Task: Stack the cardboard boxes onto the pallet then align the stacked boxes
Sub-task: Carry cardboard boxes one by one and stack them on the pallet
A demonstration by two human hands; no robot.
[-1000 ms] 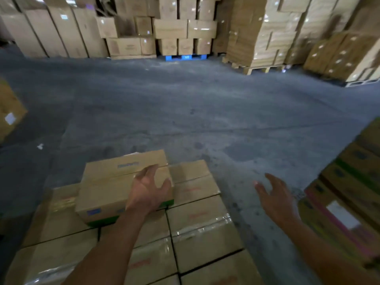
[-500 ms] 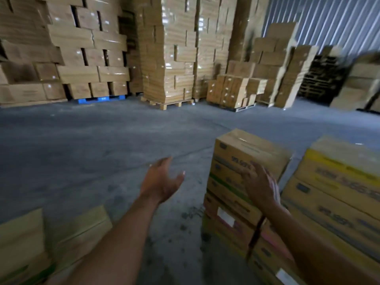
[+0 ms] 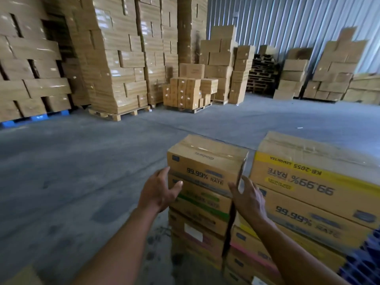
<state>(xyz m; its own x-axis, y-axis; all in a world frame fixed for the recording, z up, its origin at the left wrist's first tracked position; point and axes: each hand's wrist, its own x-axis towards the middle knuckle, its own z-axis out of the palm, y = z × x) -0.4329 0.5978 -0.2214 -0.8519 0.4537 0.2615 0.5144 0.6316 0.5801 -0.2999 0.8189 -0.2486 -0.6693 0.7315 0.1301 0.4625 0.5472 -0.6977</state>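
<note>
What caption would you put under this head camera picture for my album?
Left hand and right hand flank the top cardboard box of a stack in a warehouse.

Light is dim and cool, brightest at 1 o'clock on the corrugated wall. Glare streaks the wrapped stacks at 11 o'clock. Motion blur softens the near boxes at 4 o'clock and my forearms at 6 o'clock. Straight lines bow toward the edges.

Grey conc. floor, corrug. metal wall
</note>
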